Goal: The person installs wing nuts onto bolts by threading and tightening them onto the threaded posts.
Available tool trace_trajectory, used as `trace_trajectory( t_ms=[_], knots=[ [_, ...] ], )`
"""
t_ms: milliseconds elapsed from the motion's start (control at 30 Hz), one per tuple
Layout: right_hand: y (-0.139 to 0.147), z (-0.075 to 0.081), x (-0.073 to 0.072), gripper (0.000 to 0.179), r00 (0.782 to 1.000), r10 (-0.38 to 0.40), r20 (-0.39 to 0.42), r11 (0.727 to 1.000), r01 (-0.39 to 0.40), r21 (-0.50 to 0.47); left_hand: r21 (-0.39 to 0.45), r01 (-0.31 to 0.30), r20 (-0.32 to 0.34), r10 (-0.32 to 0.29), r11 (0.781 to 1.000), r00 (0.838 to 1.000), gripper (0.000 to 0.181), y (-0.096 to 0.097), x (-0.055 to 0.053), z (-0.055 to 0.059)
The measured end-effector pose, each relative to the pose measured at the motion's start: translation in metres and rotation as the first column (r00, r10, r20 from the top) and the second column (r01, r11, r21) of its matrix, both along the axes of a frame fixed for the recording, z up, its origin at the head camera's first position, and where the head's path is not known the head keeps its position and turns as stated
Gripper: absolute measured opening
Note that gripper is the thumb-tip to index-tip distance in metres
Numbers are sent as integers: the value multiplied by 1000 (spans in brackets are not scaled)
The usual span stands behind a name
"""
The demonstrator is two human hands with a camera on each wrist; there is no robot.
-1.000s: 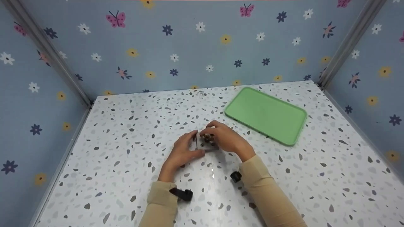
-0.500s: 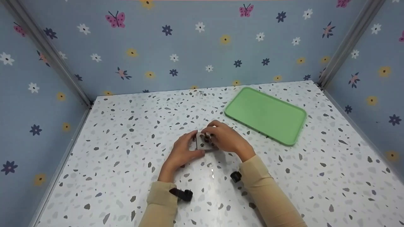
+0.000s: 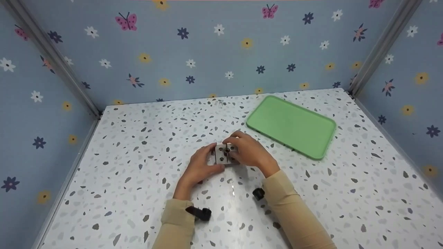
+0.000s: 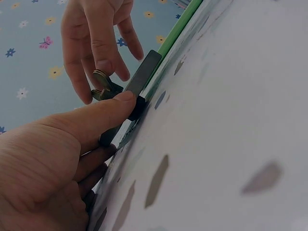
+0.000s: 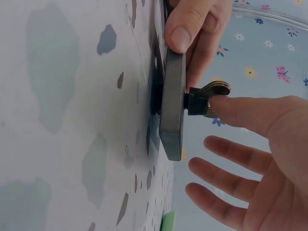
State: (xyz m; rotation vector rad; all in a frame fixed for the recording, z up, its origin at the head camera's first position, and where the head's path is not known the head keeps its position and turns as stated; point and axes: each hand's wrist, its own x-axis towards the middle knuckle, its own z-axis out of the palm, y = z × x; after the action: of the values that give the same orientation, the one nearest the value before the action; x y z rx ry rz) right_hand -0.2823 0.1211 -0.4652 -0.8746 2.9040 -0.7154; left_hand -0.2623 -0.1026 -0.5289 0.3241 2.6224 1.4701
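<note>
A small grey metal plate (image 3: 218, 154) with several dark holes lies at the middle of the table. From its centre rises a threaded stem carrying a dark brass wing nut (image 5: 197, 102); a dark round part shows under the plate in the right wrist view. My left hand (image 3: 200, 166) grips the plate's left side, thumb on the near edge and fingers at the far edge. My right hand (image 3: 251, 151) pinches the wing nut, its thumb against one wing in the right wrist view. The other right fingers are spread off to the side, apart from the plate.
A green tray (image 3: 292, 127) lies behind and right of the hands. The speckled white table (image 3: 155, 138) is bordered by blue flowered panels (image 3: 207, 45) at the back and both sides. Black camera straps sit on both wrists.
The wing nut has turned, its wings now pointing toward and away from me. My right fingers have shifted slightly with it, uncovering more of the plate. The left hand and plate stay put.
</note>
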Motion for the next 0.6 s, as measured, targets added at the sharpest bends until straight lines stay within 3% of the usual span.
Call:
trace_trajectory(
  t_ms=[600],
  knots=[
    [-1, -3, 0, 38, 998, -60, -27, 998, 60, -18, 12, 6, -8, -6, 1000, 1000, 94, 0, 1, 1]
  ],
)
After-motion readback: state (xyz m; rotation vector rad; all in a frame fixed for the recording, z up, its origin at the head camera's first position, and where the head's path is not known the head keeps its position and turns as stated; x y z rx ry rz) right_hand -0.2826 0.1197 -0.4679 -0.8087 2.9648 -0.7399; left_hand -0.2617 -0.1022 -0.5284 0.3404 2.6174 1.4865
